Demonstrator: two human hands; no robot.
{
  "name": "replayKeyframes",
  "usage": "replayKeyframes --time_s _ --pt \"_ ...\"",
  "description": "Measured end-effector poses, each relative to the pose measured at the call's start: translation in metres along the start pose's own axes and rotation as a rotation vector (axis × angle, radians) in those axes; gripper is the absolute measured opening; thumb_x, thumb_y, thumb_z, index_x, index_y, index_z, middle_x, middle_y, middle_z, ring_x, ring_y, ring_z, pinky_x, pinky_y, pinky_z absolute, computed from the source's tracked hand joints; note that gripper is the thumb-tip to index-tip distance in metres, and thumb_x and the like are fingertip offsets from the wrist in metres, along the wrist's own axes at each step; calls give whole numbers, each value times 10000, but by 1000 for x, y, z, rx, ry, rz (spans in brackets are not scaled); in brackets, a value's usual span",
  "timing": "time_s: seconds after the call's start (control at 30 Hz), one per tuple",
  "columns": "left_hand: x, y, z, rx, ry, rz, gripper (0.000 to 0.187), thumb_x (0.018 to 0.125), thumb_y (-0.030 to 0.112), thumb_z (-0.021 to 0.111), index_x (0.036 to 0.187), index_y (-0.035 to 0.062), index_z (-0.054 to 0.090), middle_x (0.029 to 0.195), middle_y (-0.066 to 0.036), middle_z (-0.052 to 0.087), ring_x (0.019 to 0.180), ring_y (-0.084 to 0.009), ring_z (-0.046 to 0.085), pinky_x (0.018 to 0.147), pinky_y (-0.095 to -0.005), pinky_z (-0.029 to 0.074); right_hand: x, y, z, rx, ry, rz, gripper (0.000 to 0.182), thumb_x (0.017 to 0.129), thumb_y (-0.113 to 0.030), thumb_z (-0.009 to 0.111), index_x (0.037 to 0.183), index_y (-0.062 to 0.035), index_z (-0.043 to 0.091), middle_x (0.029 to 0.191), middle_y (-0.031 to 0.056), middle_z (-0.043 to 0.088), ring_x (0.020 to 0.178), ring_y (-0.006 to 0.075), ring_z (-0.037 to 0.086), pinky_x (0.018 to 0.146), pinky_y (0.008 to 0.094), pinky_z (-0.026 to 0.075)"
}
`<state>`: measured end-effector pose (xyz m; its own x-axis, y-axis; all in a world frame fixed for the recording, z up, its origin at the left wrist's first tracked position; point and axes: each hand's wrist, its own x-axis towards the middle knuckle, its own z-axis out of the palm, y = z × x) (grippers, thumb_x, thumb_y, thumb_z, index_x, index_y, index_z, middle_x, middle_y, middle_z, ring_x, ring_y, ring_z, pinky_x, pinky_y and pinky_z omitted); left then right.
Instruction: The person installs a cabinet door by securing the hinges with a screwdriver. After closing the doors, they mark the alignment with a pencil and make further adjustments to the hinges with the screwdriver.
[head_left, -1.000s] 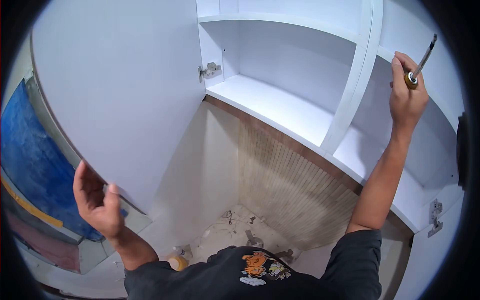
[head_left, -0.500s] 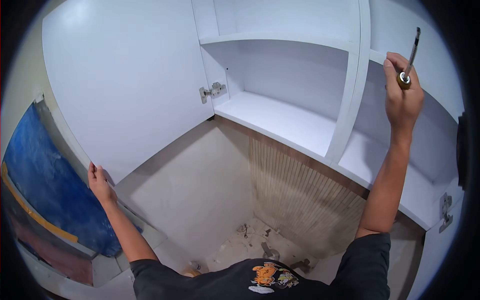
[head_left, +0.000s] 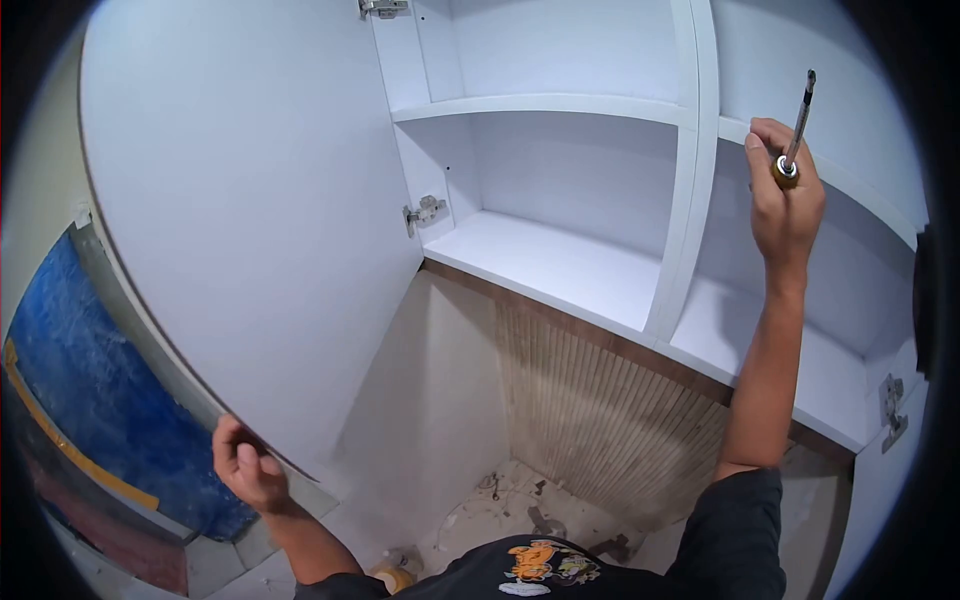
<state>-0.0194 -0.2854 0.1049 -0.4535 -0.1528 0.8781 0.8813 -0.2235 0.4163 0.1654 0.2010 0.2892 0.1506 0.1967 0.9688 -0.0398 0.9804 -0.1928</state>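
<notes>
My right hand [head_left: 787,205] is closed around the dark handle of a screwdriver [head_left: 800,125], its shaft pointing up. It is raised in front of the right compartments of a white wall cabinet [head_left: 540,258], near the middle shelf. On the left, a white cabinet door [head_left: 240,210] stands swung out. My left hand [head_left: 250,470] grips the lower part of its outer edge, with the fingers bent and partly hidden. A metal hinge [head_left: 427,212] joins the door to the cabinet side, and another hinge [head_left: 384,9] shows at the top of the view.
An open door on the far right has its own hinge [head_left: 893,410]. Below the cabinet is a ribbed wall panel [head_left: 590,410]. Tools and debris lie on the dusty surface [head_left: 470,520] beneath. A blue sheet [head_left: 100,370] leans at the left.
The door has swung towards me, and my left hand has moved right and down with its edge. The upper hinge has come into view. My right hand still holds the screwdriver, slightly shifted left.
</notes>
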Motion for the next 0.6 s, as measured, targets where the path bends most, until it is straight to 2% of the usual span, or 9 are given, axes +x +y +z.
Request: replayKeyframes --time_s 0.07,0.1,0.17,0.3,0.4,0.5,0.6 --pt "-13 -5 17 -56 -105 4 535 819 447 661 1007 -48 584 930 -103 586 825 -179 548 760 -295 423 1 -1 3 6 8 12 142 855 -100 601 931 7 656 922 71 662 756 143 591 699 261 466" --pt "-18 -1 34 -76 -246 -15 522 810 436 670 1005 -43 595 937 -124 586 841 -201 552 775 -315 425 1 -2 3 6 9 22 139 856 -99 602 927 8 654 921 72 662 755 145 591 698 263 466" --pt "-35 -6 82 -224 -291 -8 492 791 373 694 1026 -50 604 956 -140 587 870 -229 559 778 -334 439 1 -3 2 24 -4 44 134 857 -98 604 919 10 650 914 76 661 759 152 593 700 269 468" --pt "-37 -5 179 -322 -779 52 521 771 182 715 1205 -59 556 1015 -164 601 856 -235 586 757 -332 487 3 -2 -2 51 -14 13 130 855 -100 609 906 17 639 897 104 654 773 185 610 717 294 476" --pt "-47 1 241 -307 -837 67 527 764 100 712 1245 -28 539 1030 -145 593 862 -233 582 753 -323 487 4 -1 -3 36 4 -43 135 844 -104 618 900 17 635 886 124 648 776 228 624 725 315 482" --pt "-55 -6 276 -275 -830 81 539 766 53 698 1274 2 526 1024 -132 578 871 -230 573 746 -307 479 5 -2 -4 58 0 -26 137 829 -108 625 888 16 634 889 135 649 780 265 630 723 327 486" --pt "-57 -9 297 -242 -821 101 557 756 33 697 1282 11 516 948 -119 555 834 -204 531 730 -308 447 6 -3 -5 78 -10 7 135 820 -111 627 871 14 632 900 138 653 783 275 635 716 331 490"
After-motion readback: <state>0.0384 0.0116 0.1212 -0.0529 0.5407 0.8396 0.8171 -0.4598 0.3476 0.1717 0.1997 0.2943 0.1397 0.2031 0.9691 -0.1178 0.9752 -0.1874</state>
